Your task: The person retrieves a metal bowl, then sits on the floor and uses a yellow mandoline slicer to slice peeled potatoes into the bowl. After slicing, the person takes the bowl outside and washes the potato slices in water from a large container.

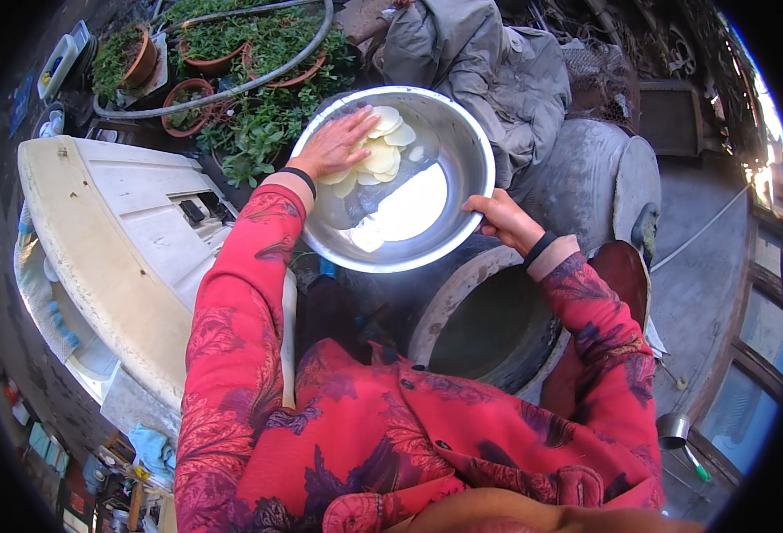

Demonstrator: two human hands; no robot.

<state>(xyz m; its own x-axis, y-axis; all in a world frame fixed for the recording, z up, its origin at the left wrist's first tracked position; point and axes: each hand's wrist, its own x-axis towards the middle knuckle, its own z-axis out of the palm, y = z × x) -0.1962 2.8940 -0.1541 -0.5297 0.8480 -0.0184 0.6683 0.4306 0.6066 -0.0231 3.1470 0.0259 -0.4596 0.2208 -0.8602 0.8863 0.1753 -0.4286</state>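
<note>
A wide metal basin (463, 160) is held out in front of me. Pale, thin potato-like slices (383, 158) lie heaped against its left inner side, and sunlight glares off its bottom. My left hand (336, 144) reaches over the left rim, its stretched fingers resting on the slices. Around the rim at the lower right, my right hand (504, 218) is closed, gripping the basin. Whether water lies in the bottom is hard to tell through the glare.
Beneath my right forearm stands a large round vat (489, 329). To the left is a cream-coloured washing machine (116, 231). Potted plants (258, 107) and a grey hose (223, 105) sit beyond the basin, beside a grey cloth cover (471, 62). A metal ladle (673, 430) is at the lower right.
</note>
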